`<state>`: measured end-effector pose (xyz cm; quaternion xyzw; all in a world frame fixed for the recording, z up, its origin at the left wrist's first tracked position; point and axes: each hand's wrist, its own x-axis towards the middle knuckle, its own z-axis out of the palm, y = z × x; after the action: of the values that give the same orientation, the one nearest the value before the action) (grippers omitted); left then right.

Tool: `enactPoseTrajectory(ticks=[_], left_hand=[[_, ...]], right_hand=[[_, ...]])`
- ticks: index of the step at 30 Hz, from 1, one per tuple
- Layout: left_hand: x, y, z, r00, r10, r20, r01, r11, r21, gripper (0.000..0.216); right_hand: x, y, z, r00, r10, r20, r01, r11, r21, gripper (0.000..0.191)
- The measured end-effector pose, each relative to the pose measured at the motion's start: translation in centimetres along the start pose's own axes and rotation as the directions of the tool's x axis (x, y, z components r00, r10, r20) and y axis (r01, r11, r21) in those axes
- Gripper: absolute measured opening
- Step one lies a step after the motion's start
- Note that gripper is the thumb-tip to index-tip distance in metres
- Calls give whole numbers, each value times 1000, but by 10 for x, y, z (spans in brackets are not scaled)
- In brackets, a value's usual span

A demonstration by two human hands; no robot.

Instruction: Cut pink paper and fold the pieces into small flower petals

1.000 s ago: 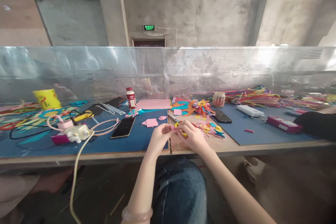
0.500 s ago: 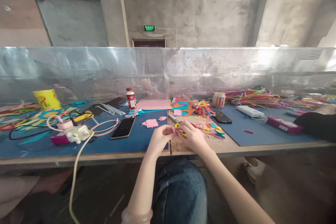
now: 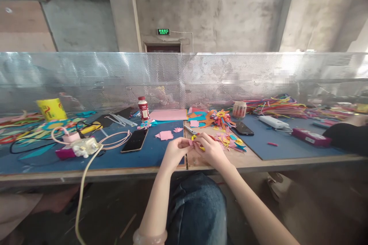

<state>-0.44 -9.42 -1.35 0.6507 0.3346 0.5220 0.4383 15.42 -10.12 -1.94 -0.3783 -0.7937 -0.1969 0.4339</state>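
My left hand (image 3: 176, 153) and my right hand (image 3: 209, 148) meet over the table's front part. Between their pinched fingertips is a small piece of pink paper (image 3: 190, 142), mostly hidden by the fingers. Just beyond the fingers lie scissors (image 3: 189, 129), blades pointing away, their yellow handles partly covered by my right hand. To the left, square pink paper pieces (image 3: 166, 135) sit in a small stack. Colourful paper scraps (image 3: 230, 140) spread to the right of my right hand. Farther back is a multicoloured paper flower (image 3: 221, 118).
A phone (image 3: 135, 140), a power strip with cables (image 3: 83, 146) and a red bottle (image 3: 143, 108) stand left. Rightward are another phone (image 3: 243, 128), a jar (image 3: 239, 110), a white device (image 3: 274, 122) and a person's dark sleeve (image 3: 345, 136). A perforated metal screen (image 3: 184, 80) closes the back.
Both hands stay almost in place, still pinching the pink paper. The objects on the table have not visibly moved.
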Motion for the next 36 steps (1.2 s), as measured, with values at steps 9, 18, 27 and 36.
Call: enactPoseTrajectory(ticks=[9,18,27,36], left_hand=[[0,2,1,1000,8,-4,-8,1000,16,24],[-1,2,1,1000,25,3,-25,1000,18,23],[0,-1,-2,997,76,30,-79,993,85,19],[2,-4,-2,992,116,44,-121,983,140,15]], right_hand=[[1,-2,-1,1000,28,12,-28,999,29,13],[1,-2,0,997,65,42,-67,996,52,10],[2,-3,-2,998,51,25,-53,993,101,16],[2,-3,-6,999,24,46,-33,981,190,19]])
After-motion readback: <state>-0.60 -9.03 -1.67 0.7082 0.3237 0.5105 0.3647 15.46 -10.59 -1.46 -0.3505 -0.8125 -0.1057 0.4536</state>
